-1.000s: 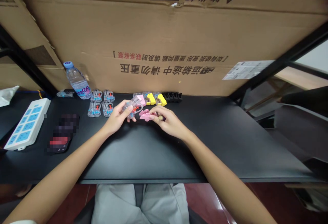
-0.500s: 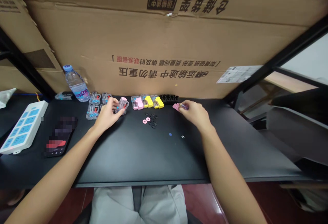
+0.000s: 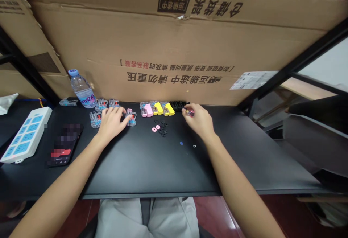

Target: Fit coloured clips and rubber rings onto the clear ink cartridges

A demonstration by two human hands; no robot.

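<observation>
My left hand (image 3: 112,122) rests over the clear plastic pieces at the left, its fingers spread, the thumb beside a clear piece with a pink top (image 3: 131,117). More clear pieces (image 3: 95,119) with red parts lie left of and behind it. My right hand (image 3: 199,119) is closed on a small pinkish item (image 3: 190,112), mostly covered by the fingers. Beside that hand is a row of black parts (image 3: 179,106). Between the hands stand a pink-and-clear piece (image 3: 147,110) and two yellow-and-clear ones (image 3: 157,108). Black rings (image 3: 164,131) and two pink rings (image 3: 154,129) lie in front.
A water bottle (image 3: 83,89) stands at the back left, near a white power strip (image 3: 27,134) and a dark phone (image 3: 66,145). A blue disc (image 3: 181,143) and a small whitish ring (image 3: 194,146) lie mid-table. Cardboard (image 3: 174,49) rises behind.
My left hand has lowered and spread, and the clear piece with the pink top now sits on the table. My right hand has shifted slightly left, and its pinkish item shows less.
</observation>
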